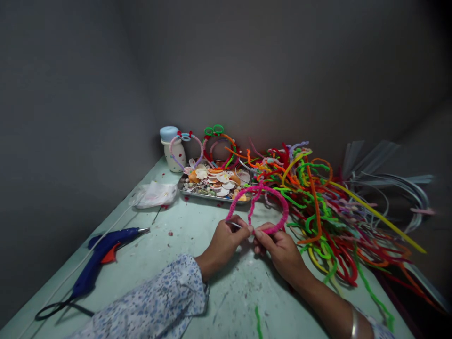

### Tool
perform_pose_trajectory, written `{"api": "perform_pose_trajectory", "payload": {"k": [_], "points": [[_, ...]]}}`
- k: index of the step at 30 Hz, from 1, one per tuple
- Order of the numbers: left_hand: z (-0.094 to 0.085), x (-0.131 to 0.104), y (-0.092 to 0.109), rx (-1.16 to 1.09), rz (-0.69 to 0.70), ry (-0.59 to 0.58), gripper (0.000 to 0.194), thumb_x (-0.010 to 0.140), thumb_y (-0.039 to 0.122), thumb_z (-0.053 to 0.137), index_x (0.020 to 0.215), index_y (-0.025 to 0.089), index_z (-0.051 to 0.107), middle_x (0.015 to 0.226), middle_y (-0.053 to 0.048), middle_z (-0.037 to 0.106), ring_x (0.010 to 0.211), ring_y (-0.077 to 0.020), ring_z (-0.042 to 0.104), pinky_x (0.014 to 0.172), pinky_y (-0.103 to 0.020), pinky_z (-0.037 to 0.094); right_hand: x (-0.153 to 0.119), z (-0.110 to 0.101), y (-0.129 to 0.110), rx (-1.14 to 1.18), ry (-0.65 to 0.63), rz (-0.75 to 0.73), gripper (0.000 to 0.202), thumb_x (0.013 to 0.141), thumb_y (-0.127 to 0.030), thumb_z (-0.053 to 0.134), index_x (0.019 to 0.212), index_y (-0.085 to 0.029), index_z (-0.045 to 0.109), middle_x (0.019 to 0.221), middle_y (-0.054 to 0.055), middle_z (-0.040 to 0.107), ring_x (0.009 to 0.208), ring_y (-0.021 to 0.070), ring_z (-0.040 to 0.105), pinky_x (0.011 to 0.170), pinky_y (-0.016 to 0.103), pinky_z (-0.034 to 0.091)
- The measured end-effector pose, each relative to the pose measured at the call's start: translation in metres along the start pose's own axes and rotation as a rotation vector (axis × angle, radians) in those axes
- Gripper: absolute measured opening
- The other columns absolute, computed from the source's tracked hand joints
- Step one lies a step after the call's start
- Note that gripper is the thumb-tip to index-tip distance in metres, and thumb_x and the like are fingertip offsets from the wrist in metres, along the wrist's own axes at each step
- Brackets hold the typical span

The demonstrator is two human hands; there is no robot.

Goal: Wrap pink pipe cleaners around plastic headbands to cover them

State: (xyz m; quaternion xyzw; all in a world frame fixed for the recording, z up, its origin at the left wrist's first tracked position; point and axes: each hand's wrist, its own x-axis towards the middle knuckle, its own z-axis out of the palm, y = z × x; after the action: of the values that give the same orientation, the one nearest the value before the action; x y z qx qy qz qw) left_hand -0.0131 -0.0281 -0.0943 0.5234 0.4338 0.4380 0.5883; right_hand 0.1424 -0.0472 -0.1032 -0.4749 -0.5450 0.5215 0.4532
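Note:
A headband wrapped in fuzzy pink pipe cleaner [283, 205] is held upright over the table, its arch away from me. My left hand [231, 235] pinches its left end, where a bit of bare pale band shows. My right hand [273, 242] is closed around the right end. The fingertips of both hands nearly meet at the bottom of a pink strand [252, 207] that hangs down from the top of the arch. Small pink twists stick up at the top of the arch.
A blue glue gun [93, 263] lies left on the pale green table [151, 278]. Behind are a white plastic packet [155, 194], a blue-lidded jar [173, 153], finished headbands [203, 149] and a metal tray [197, 194] of shells. Colourful pipe cleaners [318, 202] and clear bands [416, 195] pile up right.

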Motion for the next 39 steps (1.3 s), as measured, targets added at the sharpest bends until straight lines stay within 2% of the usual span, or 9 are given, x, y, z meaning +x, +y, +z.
{"api": "perform_pose_trajectory", "payload": {"k": [11, 17, 20, 23, 27, 31, 39], "points": [[0.0, 0.001, -0.007, 0.031, 0.01, 0.059, 0.017, 0.074, 0.027, 0.062, 0.063, 0.016, 0.056, 0.056, 0.002, 0.052, 0.055, -0.0116, 0.049, 0.055, -0.024, 0.035, -0.002, -0.001, 0.003, -0.144, -0.037, -0.089, 0.034, 0.087, -0.046, 0.057, 0.069, -0.018, 0.066, 0.067, 0.002, 0.061, 0.062, 0.0152, 0.058, 0.058, 0.026, 0.047], [0.002, -0.002, -0.001, -0.026, 0.005, 0.014, 0.023, 0.077, 0.036, 0.065, 0.073, 0.016, 0.056, 0.06, 0.003, 0.053, 0.056, -0.0107, 0.048, 0.056, -0.023, 0.036, 0.001, -0.002, -0.001, 0.033, 0.007, 0.022, 0.034, 0.082, -0.05, 0.062, 0.073, -0.017, 0.063, 0.059, 0.0, 0.06, 0.052, 0.0134, 0.055, 0.052, 0.026, 0.045], [0.002, -0.004, 0.001, -0.13, 0.032, 0.017, 0.021, 0.075, 0.031, 0.068, 0.082, 0.017, 0.054, 0.064, 0.004, 0.052, 0.059, -0.01, 0.048, 0.058, -0.022, 0.037, 0.001, -0.003, -0.003, 0.088, 0.024, 0.062, 0.036, 0.081, -0.05, 0.064, 0.069, -0.016, 0.061, 0.057, 0.0, 0.061, 0.05, 0.0118, 0.054, 0.051, 0.024, 0.044], [0.001, -0.003, 0.001, -0.167, 0.061, -0.022, 0.017, 0.073, 0.023, 0.067, 0.083, 0.016, 0.055, 0.069, 0.001, 0.056, 0.064, -0.0114, 0.053, 0.062, -0.023, 0.041, 0.002, -0.006, 0.001, 0.146, 0.007, 0.076, 0.034, 0.082, -0.048, 0.063, 0.07, -0.016, 0.061, 0.058, 0.0, 0.062, 0.051, 0.011, 0.055, 0.051, 0.023, 0.043], [-0.002, -0.003, 0.003, -0.104, 0.075, -0.074, 0.01, 0.073, 0.017, 0.063, 0.082, 0.013, 0.063, 0.073, -0.003, 0.06, 0.069, -0.0142, 0.056, 0.067, -0.026, 0.044, 0.002, -0.009, 0.009, 0.22, -0.037, 0.102, 0.032, 0.083, -0.046, 0.062, 0.071, -0.016, 0.06, 0.058, 0.0, 0.062, 0.049, 0.0107, 0.055, 0.049, 0.022, 0.042], [-0.003, -0.002, 0.002, 0.019, 0.172, -0.065, 0.014, 0.073, 0.013, 0.059, 0.083, 0.014, 0.069, 0.079, -0.003, 0.061, 0.074, -0.0146, 0.057, 0.07, -0.026, 0.045, 0.001, -0.01, 0.011, 0.243, -0.062, 0.111, 0.03, 0.084, -0.044, 0.062, 0.072, -0.017, 0.059, 0.057, -0.001, 0.062, 0.049, 0.0106, 0.055, 0.049, 0.022, 0.042], [-0.002, -0.003, 0.003, 0.197, 0.28, -0.062, 0.018, 0.076, 0.012, 0.058, 0.09, 0.013, 0.069, 0.081, -0.004, 0.065, 0.074, -0.0147, 0.061, 0.073, -0.027, 0.048, 0.001, -0.011, 0.014, 0.252, -0.073, 0.087, 0.03, 0.085, -0.044, 0.061, 0.074, -0.016, 0.059, 0.057, -0.001, 0.062, 0.048, 0.0099, 0.055, 0.048, 0.021, 0.041]]}}
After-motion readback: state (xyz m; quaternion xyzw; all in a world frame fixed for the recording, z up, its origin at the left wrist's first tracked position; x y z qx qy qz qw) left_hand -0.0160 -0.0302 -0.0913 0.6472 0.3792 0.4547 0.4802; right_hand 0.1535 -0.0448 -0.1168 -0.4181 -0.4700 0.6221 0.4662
